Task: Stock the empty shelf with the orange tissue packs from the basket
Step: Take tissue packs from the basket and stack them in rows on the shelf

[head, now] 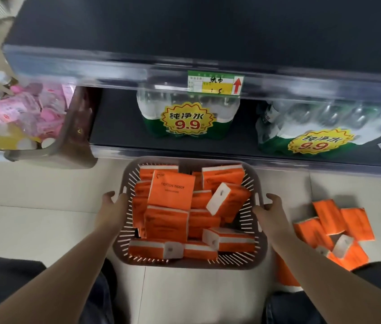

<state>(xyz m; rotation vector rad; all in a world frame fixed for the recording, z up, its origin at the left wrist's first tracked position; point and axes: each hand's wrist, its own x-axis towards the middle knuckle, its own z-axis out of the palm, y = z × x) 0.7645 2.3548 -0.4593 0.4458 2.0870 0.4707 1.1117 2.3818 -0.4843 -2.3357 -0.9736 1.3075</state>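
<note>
A grey slatted basket [250,260] sits on the pale floor in front of me, heaped with several orange tissue packs [172,191]. My left hand [112,208] grips the basket's left rim and my right hand [267,208] grips its right rim. The dark upper shelf [208,31] above the price tag is bare. Several more orange packs [334,226] lie loose on the floor to the right of the basket.
The lower shelf holds two shrink-wrapped water bottle packs [188,118] with yellow 9.9 labels. A second basket [67,146] with pink packs and bottles stands at the left. A green-and-yellow price tag [215,85] hangs on the upper shelf's edge. My knees frame the bottom corners.
</note>
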